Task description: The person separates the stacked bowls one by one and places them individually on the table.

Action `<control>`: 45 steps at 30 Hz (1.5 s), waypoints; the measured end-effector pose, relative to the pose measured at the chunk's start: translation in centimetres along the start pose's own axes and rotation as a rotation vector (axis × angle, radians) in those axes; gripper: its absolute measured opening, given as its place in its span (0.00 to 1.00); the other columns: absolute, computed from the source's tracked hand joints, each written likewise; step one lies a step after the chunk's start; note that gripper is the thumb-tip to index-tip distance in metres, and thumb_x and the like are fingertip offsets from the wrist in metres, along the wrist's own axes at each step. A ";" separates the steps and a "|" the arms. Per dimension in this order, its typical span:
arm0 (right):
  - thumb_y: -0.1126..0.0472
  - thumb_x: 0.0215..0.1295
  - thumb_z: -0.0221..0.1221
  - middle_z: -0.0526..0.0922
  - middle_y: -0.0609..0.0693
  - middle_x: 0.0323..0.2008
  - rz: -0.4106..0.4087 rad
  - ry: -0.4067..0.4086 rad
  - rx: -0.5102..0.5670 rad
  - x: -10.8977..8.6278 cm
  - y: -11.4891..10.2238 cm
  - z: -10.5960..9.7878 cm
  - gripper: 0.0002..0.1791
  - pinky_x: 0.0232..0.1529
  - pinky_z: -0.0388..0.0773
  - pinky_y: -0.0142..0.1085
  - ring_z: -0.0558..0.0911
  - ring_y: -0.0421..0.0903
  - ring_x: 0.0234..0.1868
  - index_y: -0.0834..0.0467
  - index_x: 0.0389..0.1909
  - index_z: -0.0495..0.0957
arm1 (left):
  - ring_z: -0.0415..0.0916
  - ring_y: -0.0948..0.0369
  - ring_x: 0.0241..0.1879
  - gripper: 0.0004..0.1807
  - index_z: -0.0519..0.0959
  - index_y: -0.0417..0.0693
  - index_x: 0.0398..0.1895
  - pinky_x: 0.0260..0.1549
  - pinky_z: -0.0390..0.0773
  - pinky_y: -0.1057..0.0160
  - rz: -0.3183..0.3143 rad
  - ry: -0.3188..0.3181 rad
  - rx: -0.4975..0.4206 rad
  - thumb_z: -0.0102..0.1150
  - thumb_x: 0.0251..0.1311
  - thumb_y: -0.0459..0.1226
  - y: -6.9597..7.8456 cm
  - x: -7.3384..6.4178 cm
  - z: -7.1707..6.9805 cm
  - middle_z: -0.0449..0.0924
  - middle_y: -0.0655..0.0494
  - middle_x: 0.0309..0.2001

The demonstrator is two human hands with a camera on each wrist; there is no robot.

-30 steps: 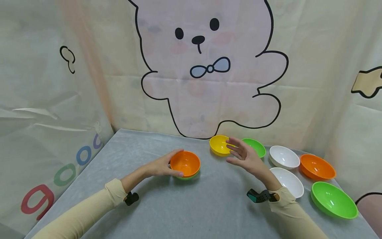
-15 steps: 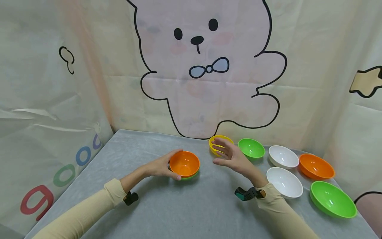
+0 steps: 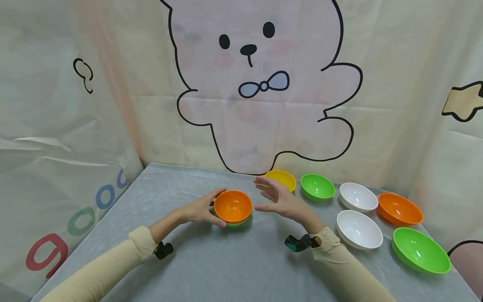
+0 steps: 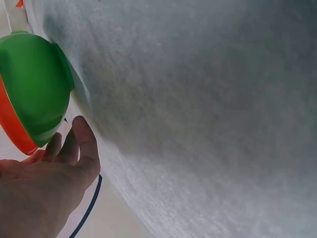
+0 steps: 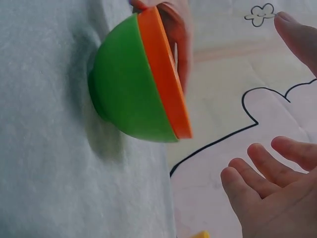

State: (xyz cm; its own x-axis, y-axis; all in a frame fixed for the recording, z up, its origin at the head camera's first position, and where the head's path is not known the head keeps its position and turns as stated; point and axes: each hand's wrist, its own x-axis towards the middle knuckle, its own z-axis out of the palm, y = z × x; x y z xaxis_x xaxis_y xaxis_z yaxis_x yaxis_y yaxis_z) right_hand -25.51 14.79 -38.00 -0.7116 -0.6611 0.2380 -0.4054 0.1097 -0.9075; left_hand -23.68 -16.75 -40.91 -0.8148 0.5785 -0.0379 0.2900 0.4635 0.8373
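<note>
In the head view an orange bowl [image 3: 233, 206] sits nested in a green bowl [image 3: 238, 223] on the grey table; the green bowl's side [image 5: 126, 84] shows in the right wrist view. My left hand [image 3: 201, 208] curves loosely beside their left side, thumb toward the front. A small gap shows between palm and rim; whether a fingertip touches is unclear. In the left wrist view the thumb [image 4: 85, 141] stands off the green bowl. My right hand [image 3: 283, 203] hovers to the right of the bowls, fingers spread, holding nothing, partly covering a yellow bowl [image 3: 284, 179].
On the right stand a smaller green bowl [image 3: 318, 186], two white bowls, one farther back [image 3: 358, 197] and one nearer [image 3: 359, 229], a wide orange bowl [image 3: 400, 209] and a large green bowl [image 3: 420, 251]. A printed cloth [image 3: 151, 105] hangs behind the grey table [image 3: 226, 268].
My right hand has moved left, from the yellow bowl toward the nested bowls. My left thumb has drawn back slightly from the orange rim. The nested bowls stay in place.
</note>
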 end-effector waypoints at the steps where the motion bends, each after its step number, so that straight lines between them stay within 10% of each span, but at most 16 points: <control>1: 0.63 0.63 0.72 0.65 0.55 0.72 0.008 -0.005 -0.006 0.1 0.0 0.2 0.45 0.68 0.63 0.46 0.64 0.52 0.73 0.59 0.76 0.59 | 0.60 0.42 0.70 0.57 0.52 0.41 0.79 0.66 0.62 0.39 0.004 -0.002 -0.007 0.79 0.53 0.44 0.0 0.0 0.0 0.57 0.43 0.74; 21: 0.65 0.60 0.73 0.57 0.59 0.76 0.115 -0.110 0.005 2.2 3.2 3.6 0.50 0.69 0.63 0.46 0.63 0.54 0.73 0.58 0.79 0.53 | 0.63 0.43 0.69 0.51 0.59 0.41 0.76 0.60 0.72 0.44 0.021 -0.006 -0.065 0.79 0.54 0.40 -0.2 0.1 0.0 0.64 0.47 0.71; 45: 0.54 0.51 0.79 0.69 0.51 0.67 0.121 -0.079 -0.087 3.0 4.1 4.9 0.57 0.63 0.71 0.46 0.71 0.48 0.63 0.59 0.77 0.55 | 0.63 0.44 0.69 0.50 0.59 0.42 0.76 0.62 0.70 0.43 0.029 -0.010 -0.034 0.79 0.55 0.41 -0.4 0.0 -0.2 0.64 0.47 0.71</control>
State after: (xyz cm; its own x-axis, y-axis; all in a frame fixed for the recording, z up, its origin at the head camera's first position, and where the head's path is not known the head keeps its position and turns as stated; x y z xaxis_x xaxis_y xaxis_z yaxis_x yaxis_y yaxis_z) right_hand -26.51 9.64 -42.74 -0.7119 -0.6954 0.0980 -0.3705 0.2534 -0.8936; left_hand -23.89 -17.02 -41.12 -0.8014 0.5978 -0.0190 0.2959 0.4240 0.8560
